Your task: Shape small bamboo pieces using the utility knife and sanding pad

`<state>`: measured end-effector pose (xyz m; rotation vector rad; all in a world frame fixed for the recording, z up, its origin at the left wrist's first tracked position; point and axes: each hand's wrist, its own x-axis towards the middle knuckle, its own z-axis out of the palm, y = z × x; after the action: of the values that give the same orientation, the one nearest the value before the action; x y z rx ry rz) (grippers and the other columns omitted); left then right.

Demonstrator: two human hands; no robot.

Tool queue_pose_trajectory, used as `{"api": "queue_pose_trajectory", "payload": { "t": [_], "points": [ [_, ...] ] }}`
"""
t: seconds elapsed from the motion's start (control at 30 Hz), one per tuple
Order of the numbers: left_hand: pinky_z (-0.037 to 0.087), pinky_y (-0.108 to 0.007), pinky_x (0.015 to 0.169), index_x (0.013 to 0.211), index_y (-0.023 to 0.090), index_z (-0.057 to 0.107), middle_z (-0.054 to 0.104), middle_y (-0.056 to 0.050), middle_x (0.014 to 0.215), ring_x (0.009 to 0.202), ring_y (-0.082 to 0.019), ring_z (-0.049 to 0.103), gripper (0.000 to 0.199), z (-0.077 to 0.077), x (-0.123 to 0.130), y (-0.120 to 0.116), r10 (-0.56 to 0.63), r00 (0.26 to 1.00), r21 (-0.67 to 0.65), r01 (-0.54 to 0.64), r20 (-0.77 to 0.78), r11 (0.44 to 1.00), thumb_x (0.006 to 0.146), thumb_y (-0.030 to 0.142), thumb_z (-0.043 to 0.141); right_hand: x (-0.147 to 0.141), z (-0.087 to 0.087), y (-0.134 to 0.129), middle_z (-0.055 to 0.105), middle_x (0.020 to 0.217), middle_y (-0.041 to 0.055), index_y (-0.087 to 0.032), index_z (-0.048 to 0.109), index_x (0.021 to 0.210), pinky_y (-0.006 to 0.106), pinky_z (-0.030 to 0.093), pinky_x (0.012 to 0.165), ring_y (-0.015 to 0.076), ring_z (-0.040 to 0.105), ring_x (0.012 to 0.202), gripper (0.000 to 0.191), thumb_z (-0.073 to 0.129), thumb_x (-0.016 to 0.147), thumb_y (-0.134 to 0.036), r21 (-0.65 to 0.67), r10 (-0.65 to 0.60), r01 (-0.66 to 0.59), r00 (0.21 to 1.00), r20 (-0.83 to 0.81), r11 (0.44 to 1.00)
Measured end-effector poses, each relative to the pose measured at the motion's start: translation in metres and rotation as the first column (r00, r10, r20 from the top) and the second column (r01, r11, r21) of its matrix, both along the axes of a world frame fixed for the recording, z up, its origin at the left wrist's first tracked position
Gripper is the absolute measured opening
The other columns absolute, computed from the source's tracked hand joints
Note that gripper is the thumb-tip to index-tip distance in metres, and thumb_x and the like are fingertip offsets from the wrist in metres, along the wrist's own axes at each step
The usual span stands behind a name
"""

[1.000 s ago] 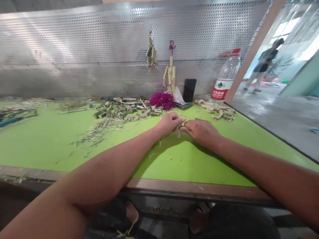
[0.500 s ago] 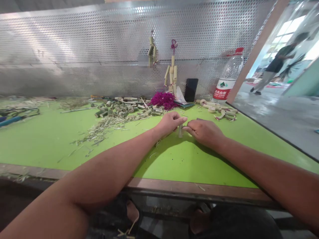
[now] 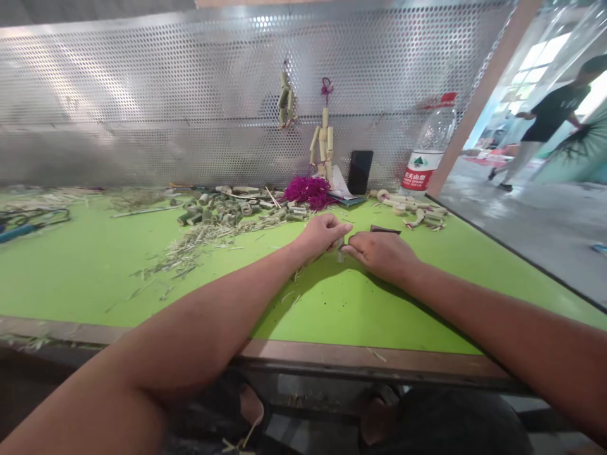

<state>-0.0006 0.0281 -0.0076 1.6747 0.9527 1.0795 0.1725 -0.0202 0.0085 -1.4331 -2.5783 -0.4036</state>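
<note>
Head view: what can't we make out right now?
All in the head view:
- Stick: upper end hidden by the left hand.
- Dark thing: mostly hidden by the right hand; full shape unclear.
- Blue handle: cut off by the left edge.
- Black fan shape: blurred and cut off by the right edge.
- Specks: too small to identify.

The bare left arm (image 3: 222,300) and bare right arm (image 3: 478,309) converge forward; the curled left hand (image 3: 323,234), thumb straight, sits just beside the fisted right hand (image 3: 380,250).

bmbo pc (image 3: 340,256): pale | tbl (image 3: 408,322): grn | yarn (image 3: 308,193): purp | panel (image 3: 208,82): silv, dotted
</note>
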Motion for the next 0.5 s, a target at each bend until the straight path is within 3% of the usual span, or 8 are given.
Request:
{"api": "queue_pose_trajectory", "payload": {
  "t": [0.2,0.5],
  "points": [
    [0.033,-0.017,0.043,0.074,0.017,0.05,0.05,0.006,0.051,0.042,-0.005,0.044,0.031,0.0024,-0.0003,-0.0018,-0.01,0.999,0.018,0.011,-0.053,1.0,0.085,0.04,0.068,0.0034,-0.0005,0.0037,0.07,0.084,0.0068,-0.019,0.063,0.088,0.03,0.021,0.056,0.0191,0.057,0.068,0.049,0.028,0.102,-0.05,0.067,-0.096,0.102,0.991,-0.092,0.993],
    [0.035,-0.017,0.044,0.073,0.017,0.049,0.05,0.006,0.05,0.041,-0.005,0.044,0.031,0.0047,0.0003,-0.0038,-0.013,1.0,-0.018,0.012,-0.016,1.0,0.085,0.037,0.069,0.0031,0.0011,0.0035,0.07,0.082,0.0064,-0.019,0.064,0.084,0.029,0.025,0.056,0.0187,0.06,0.069,0.048,0.03,0.102,-0.048,0.014,-0.027,0.028,0.999,-0.017,1.0]
  ]
}}
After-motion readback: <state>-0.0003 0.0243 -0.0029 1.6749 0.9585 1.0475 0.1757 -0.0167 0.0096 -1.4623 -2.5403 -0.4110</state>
